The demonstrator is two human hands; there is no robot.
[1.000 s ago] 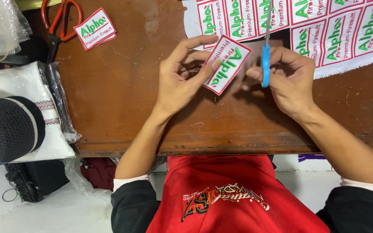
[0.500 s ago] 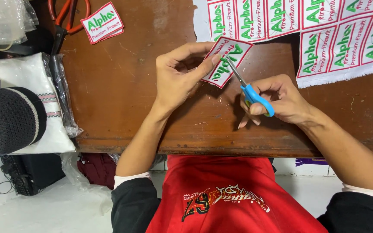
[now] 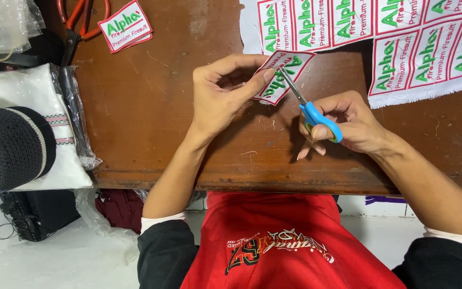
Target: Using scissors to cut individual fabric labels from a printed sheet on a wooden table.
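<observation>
The left hand [image 3: 225,96] pinches a cut-out patch [image 3: 284,77], white with a red border and green lettering, between thumb and fingertips, holding it just above the brown wooden counter [image 3: 151,107]. The right hand [image 3: 348,126] grips small scissors [image 3: 308,107] with blue handles, fingers through the loops; the metal blades point up and left and meet the patch at its lower right edge. How far the blades are parted is hard to tell. Beyond the patch, at the far right of the counter, lies a white sheet [image 3: 402,43] of the same patches in rows, uncut, with a frayed lower edge. At the far left a small stack of finished patches [image 3: 125,27] lies beside larger orange-handled shears [image 3: 78,21]. Off the counter's left edge sit a black knitted cap [image 3: 12,147], white folded cloth [image 3: 17,88] in clear wrap, and crumpled plastic [image 3: 1,21].
</observation>
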